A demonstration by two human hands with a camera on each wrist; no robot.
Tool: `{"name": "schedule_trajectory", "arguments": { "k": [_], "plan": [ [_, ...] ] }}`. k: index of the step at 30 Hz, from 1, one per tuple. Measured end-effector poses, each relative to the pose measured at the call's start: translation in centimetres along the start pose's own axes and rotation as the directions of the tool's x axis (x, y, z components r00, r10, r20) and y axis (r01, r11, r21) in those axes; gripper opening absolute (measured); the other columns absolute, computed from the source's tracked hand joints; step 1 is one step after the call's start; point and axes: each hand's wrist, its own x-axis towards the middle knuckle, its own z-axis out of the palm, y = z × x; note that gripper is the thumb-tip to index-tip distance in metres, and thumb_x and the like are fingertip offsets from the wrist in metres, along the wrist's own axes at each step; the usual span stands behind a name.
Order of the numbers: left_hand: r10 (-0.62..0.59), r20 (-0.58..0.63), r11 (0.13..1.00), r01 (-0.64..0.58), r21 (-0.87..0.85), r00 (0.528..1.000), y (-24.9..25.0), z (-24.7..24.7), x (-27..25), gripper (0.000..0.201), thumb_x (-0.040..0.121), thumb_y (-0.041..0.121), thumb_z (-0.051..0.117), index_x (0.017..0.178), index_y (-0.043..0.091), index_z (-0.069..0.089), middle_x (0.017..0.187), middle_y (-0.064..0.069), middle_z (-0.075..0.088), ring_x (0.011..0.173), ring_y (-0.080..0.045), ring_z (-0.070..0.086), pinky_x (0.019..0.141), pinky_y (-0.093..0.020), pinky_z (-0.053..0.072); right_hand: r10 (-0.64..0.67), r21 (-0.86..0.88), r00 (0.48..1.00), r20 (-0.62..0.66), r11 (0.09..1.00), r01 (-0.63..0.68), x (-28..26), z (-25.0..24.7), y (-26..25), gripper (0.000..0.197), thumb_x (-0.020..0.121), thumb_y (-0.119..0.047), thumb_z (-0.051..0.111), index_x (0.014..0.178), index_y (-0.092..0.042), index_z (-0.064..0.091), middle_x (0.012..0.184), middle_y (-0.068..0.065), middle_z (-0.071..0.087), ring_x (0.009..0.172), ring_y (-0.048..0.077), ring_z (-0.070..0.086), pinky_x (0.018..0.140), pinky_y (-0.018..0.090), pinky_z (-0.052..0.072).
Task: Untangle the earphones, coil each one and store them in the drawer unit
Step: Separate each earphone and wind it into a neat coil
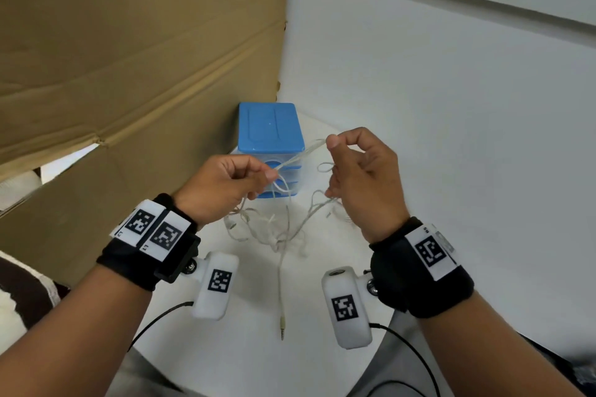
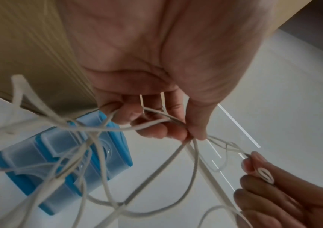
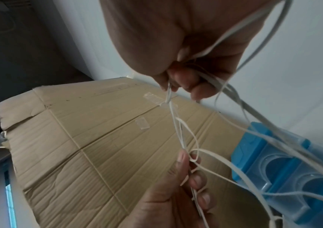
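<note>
The person holds both hands raised over the white table (image 1: 251,348), and between them hangs a tangle of white earphones (image 1: 274,232). The left hand (image 1: 222,185) has its fingers curled, and its thumb and forefinger pinch a few strands of the cord; the left wrist view shows this pinch clearly, with several cords passing under the thumb and out through the fingers. The right hand (image 1: 361,177) is a little higher, at about 2 o'clock from the left one, and it also pinches the cord between thumb and forefinger, while its other fingers are bent with more loops caught near them. A short stretch of cord runs tight from one pinch to the other. Below the hands the main knot of the earphones lies on the table, and from it one cord goes straight toward the person, at 6 o'clock, and ends in a jack plug (image 1: 282,327) that rests flat on the table. The blue drawer unit (image 1: 270,126) stands behind the hands, at 12 o'clock from the knot, close to the corner where a big sheet of brown cardboard (image 1: 129,58) meets the white wall (image 1: 451,90). Its drawers look translucent with round finger grips; they seem closed, but the cords cover part of the front, so I cannot tell for certain. Both wrists carry black bands with printed square markers.
</note>
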Motion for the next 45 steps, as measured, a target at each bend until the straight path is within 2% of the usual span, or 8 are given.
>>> {"name": "schedule_trajectory", "arguments": {
  "k": [6, 11, 25, 30, 33, 38, 41, 45],
  "plan": [
    [0.045, -0.098, 0.999, -0.048, -0.026, 0.994, -0.1, -0.4, 0.3, 0.033, 0.082, 0.038, 0.064, 0.058, 0.017, 0.060, 0.055, -0.002, 0.050, 0.047, -0.009, 0.041, 0.047, -0.013, 0.035, -0.089, 0.002, 0.995, 0.033, 0.996, 0.089, -0.9, -0.4, -1.7, 0.030, 0.095, -0.025, 0.060, 0.069, -0.012, 0.054, 0.053, 0.028, 0.029, 0.049, 0.046, 0.024, 0.043, 0.048, 0.028],
    [-0.034, -0.216, 0.999, 0.025, -0.045, 0.976, -3.3, -0.7, 0.6, 0.047, 0.071, 0.045, 0.070, 0.049, 0.014, 0.041, 0.048, -0.002, 0.035, 0.043, -0.010, 0.028, 0.043, -0.016, 0.030, -0.169, 0.105, 0.985, -0.011, 0.980, 0.170, -0.8, -0.7, -4.5, 0.026, 0.093, -0.022, 0.061, 0.070, -0.013, 0.056, 0.062, 0.041, 0.038, 0.048, 0.048, 0.027, 0.038, 0.044, 0.028],
    [-0.264, -0.273, 0.928, 0.321, 0.188, 0.925, -11.3, -0.8, 0.9, 0.032, 0.072, 0.021, 0.072, 0.053, 0.008, 0.050, 0.058, -0.006, 0.044, 0.063, -0.021, 0.037, 0.063, -0.029, 0.036, -0.427, 0.290, 0.903, 0.036, 0.870, 0.400, 0.2, -0.8, -13.7, 0.022, 0.099, -0.013, 0.051, 0.079, -0.006, 0.050, 0.047, -0.013, 0.045, 0.035, 0.008, 0.032, 0.041, 0.022, 0.032],
    [-0.107, -0.417, 0.960, 0.203, 0.191, 0.902, -7.9, -0.4, 1.4, 0.016, 0.087, 0.008, 0.061, 0.079, 0.022, 0.062, 0.090, -0.001, 0.067, 0.082, -0.022, 0.061, 0.083, -0.032, 0.050, -0.270, 0.241, 0.956, 0.114, 0.941, 0.237, 0.1, 0.9, -11.6, 0.019, 0.097, -0.017, 0.057, 0.082, -0.006, 0.053, 0.049, 0.006, 0.035, 0.034, 0.014, 0.028, 0.040, 0.026, 0.034],
    [0.045, -0.370, 0.999, -0.035, 0.033, 0.928, -2.4, 0.5, 1.1, 0.027, 0.082, -0.009, 0.060, 0.083, 0.018, 0.063, 0.083, -0.001, 0.066, 0.070, -0.008, 0.058, 0.066, -0.015, 0.047, -0.097, 0.199, 0.974, 0.203, 0.978, 0.056, -0.2, 1.3, -9.1, 0.017, 0.097, -0.017, 0.057, 0.083, -0.008, 0.053, 0.044, 0.001, 0.037, 0.036, 0.013, 0.035, 0.042, 0.027, 0.043],
    [0.066, -0.373, 0.883, -0.228, -0.410, 0.926, 5.6, 2.6, -1.4, 0.035, 0.081, 0.031, 0.059, 0.051, 0.014, 0.052, 0.047, 0.000, 0.048, 0.044, -0.016, 0.041, 0.045, -0.023, 0.034, 0.038, 0.162, 0.973, 0.229, 0.984, -0.077, -0.4, 1.3, -5.7, 0.017, 0.099, -0.020, 0.052, 0.087, -0.008, 0.054, 0.059, 0.008, 0.069, 0.053, 0.021, 0.059, 0.058, 0.031, 0.053],
    [0.099, -0.256, 0.920, -0.187, -0.344, 0.961, 7.1, 3.5, -2.5, 0.050, 0.077, 0.056, 0.060, 0.055, 0.012, 0.062, 0.056, -0.014, 0.061, 0.050, -0.019, 0.053, 0.048, -0.024, 0.042, 0.093, 0.188, 0.975, 0.200, 0.973, -0.132, -0.2, 1.0, -4.6, 0.017, 0.099, -0.020, 0.051, 0.086, -0.009, 0.054, 0.070, 0.009, 0.074, 0.064, 0.019, 0.070, 0.058, 0.023, 0.054],
    [0.080, -0.165, 0.965, -0.118, -0.234, 0.983, 6.7, 3.8, -2.4, 0.037, 0.064, 0.044, 0.082, 0.079, 0.013, 0.069, 0.079, -0.006, 0.076, 0.063, -0.016, 0.069, 0.054, -0.025, 0.052, 0.132, 0.195, 0.978, 0.164, 0.967, -0.163, 0.0, -0.1, -3.7, 0.019, 0.099, -0.020, 0.052, 0.087, -0.006, 0.057, 0.059, -0.006, 0.068, 0.063, 0.010, 0.069, 0.060, 0.023, 0.056]
  ]
}}
